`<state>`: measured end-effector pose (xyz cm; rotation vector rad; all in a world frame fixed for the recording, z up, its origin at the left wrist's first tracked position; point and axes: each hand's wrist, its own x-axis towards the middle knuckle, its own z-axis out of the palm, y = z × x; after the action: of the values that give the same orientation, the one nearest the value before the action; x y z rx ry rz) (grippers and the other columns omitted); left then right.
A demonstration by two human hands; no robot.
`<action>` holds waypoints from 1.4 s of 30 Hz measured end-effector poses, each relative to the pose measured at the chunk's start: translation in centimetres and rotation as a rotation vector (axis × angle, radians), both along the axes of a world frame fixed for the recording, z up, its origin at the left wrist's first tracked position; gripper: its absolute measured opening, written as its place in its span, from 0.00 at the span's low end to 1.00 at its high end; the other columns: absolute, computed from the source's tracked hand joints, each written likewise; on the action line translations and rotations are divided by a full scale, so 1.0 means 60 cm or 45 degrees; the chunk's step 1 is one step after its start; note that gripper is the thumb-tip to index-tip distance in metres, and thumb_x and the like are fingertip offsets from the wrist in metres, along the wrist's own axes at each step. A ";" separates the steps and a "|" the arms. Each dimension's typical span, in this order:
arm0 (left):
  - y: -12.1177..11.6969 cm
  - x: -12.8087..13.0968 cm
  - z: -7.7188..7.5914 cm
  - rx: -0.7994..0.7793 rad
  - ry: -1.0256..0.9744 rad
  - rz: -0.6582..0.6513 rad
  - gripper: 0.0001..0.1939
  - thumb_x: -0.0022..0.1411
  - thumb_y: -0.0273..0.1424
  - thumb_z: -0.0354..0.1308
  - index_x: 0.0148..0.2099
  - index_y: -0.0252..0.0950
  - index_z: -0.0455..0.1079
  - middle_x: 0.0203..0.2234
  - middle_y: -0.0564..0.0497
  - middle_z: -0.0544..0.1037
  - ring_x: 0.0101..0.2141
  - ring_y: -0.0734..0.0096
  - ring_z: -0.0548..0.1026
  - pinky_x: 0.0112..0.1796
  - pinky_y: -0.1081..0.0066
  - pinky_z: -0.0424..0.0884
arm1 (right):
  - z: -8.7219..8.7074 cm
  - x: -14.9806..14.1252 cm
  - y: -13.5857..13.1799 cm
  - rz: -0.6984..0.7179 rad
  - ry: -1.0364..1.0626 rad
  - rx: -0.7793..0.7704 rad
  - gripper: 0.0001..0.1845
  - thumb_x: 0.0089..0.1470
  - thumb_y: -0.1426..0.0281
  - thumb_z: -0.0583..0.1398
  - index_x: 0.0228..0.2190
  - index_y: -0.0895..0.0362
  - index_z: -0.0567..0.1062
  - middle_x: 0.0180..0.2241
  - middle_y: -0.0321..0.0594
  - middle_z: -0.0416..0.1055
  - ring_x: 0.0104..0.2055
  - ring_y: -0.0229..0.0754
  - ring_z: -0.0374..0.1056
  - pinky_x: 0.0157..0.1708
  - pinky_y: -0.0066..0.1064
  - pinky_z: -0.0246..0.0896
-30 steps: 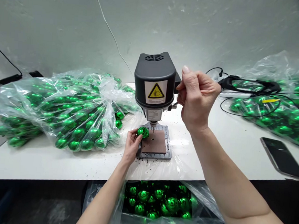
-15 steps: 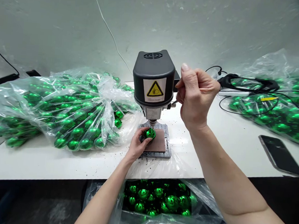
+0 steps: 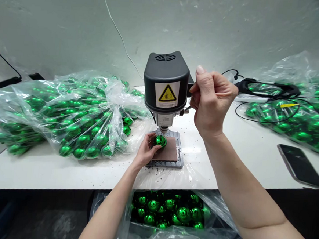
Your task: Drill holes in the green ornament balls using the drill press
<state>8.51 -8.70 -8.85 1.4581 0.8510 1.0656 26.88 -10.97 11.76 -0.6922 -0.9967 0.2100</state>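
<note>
Pinched in my left hand is a shiny green bauble, held over the brown board on the grey base of a small drill press. The black-hooded drill press, with a yellow warning label, stands above it. Its chuck is right over the bauble; whether the bit touches it I cannot tell. Closed and raised at the machine's right side, my right hand is wrapped round the feed lever, which the fingers mostly hide.
A clear bag of green baubles lies left of the press, another bag at the back right. Below the table edge sits an open plastic-lined container of baubles. A phone and black cables lie on the right.
My left hand has carried the bauble rightward from the board's left side to under the chuck, where it has stayed over the last half second. My right hand keeps its place at the lever.
</note>
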 end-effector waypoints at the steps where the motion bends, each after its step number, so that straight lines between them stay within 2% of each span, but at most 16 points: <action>1: 0.000 0.001 0.003 0.011 0.017 -0.006 0.27 0.54 0.30 0.69 0.54 0.38 0.63 0.50 0.43 0.74 0.54 0.56 0.72 0.58 0.54 0.66 | 0.000 0.000 0.000 0.000 0.002 0.000 0.23 0.58 0.61 0.63 0.16 0.56 0.66 0.14 0.28 0.53 0.16 0.27 0.50 0.17 0.25 0.46; 6: -0.006 0.009 0.011 0.061 0.099 -0.077 0.29 0.53 0.26 0.68 0.55 0.39 0.63 0.52 0.43 0.73 0.56 0.56 0.72 0.60 0.52 0.66 | 0.001 -0.002 -0.001 -0.006 0.017 -0.003 0.23 0.59 0.63 0.62 0.15 0.56 0.66 0.14 0.28 0.54 0.16 0.27 0.50 0.17 0.25 0.46; 10: -0.009 0.012 0.006 0.053 0.114 -0.092 0.29 0.53 0.26 0.69 0.55 0.38 0.63 0.53 0.41 0.73 0.57 0.55 0.72 0.61 0.51 0.66 | 0.001 -0.002 -0.002 -0.031 -0.008 -0.034 0.23 0.58 0.59 0.62 0.16 0.55 0.66 0.14 0.29 0.54 0.17 0.28 0.51 0.16 0.25 0.48; 14: -0.013 0.014 -0.005 0.057 0.059 -0.050 0.29 0.52 0.30 0.71 0.53 0.38 0.64 0.51 0.42 0.75 0.55 0.55 0.74 0.59 0.52 0.68 | 0.000 -0.002 -0.002 -0.048 -0.037 -0.045 0.24 0.58 0.56 0.61 0.17 0.55 0.65 0.15 0.29 0.53 0.16 0.28 0.51 0.16 0.26 0.48; 20: -0.024 0.019 -0.010 0.088 0.029 -0.015 0.25 0.55 0.34 0.70 0.51 0.37 0.64 0.48 0.42 0.77 0.52 0.56 0.75 0.56 0.53 0.70 | -0.007 0.000 -0.008 -0.054 -0.086 -0.024 0.23 0.60 0.60 0.61 0.17 0.55 0.65 0.15 0.29 0.54 0.16 0.28 0.50 0.16 0.27 0.46; 25: -0.024 0.021 -0.018 0.107 0.022 0.023 0.25 0.54 0.34 0.71 0.49 0.37 0.64 0.49 0.41 0.76 0.52 0.56 0.76 0.56 0.53 0.70 | -0.017 -0.003 -0.018 -0.082 -0.060 -0.031 0.22 0.59 0.61 0.62 0.16 0.55 0.66 0.14 0.29 0.55 0.16 0.28 0.50 0.16 0.29 0.45; 29: -0.030 0.027 -0.024 0.182 0.083 0.110 0.23 0.54 0.36 0.71 0.46 0.37 0.64 0.49 0.42 0.75 0.50 0.58 0.76 0.51 0.56 0.73 | -0.015 -0.006 -0.017 -0.090 -0.003 -0.022 0.21 0.57 0.63 0.63 0.15 0.55 0.67 0.13 0.28 0.54 0.15 0.29 0.48 0.16 0.30 0.42; 33: -0.039 0.035 -0.026 0.252 0.142 0.197 0.21 0.56 0.36 0.71 0.45 0.38 0.64 0.49 0.42 0.74 0.50 0.57 0.76 0.51 0.55 0.73 | -0.016 -0.009 -0.014 -0.130 -0.005 0.002 0.22 0.57 0.64 0.63 0.15 0.54 0.67 0.12 0.28 0.53 0.15 0.29 0.48 0.16 0.31 0.42; 38: -0.043 0.038 -0.025 0.268 0.137 0.219 0.21 0.56 0.37 0.70 0.45 0.38 0.64 0.50 0.42 0.74 0.51 0.56 0.76 0.52 0.54 0.73 | -0.042 -0.018 -0.034 -0.225 -0.012 0.101 0.22 0.56 0.66 0.63 0.14 0.54 0.64 0.12 0.28 0.57 0.14 0.30 0.50 0.16 0.31 0.43; 42: -0.040 0.036 -0.030 0.276 0.129 0.211 0.22 0.56 0.37 0.71 0.47 0.39 0.65 0.50 0.42 0.75 0.51 0.55 0.76 0.52 0.54 0.72 | -0.070 -0.019 -0.055 -0.187 -0.120 0.143 0.21 0.57 0.68 0.61 0.15 0.54 0.65 0.13 0.28 0.57 0.15 0.31 0.55 0.16 0.31 0.49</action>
<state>10.66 -11.11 -10.66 1.6561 0.9651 1.2470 25.74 -14.25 7.53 -0.6739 -1.0351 -0.0070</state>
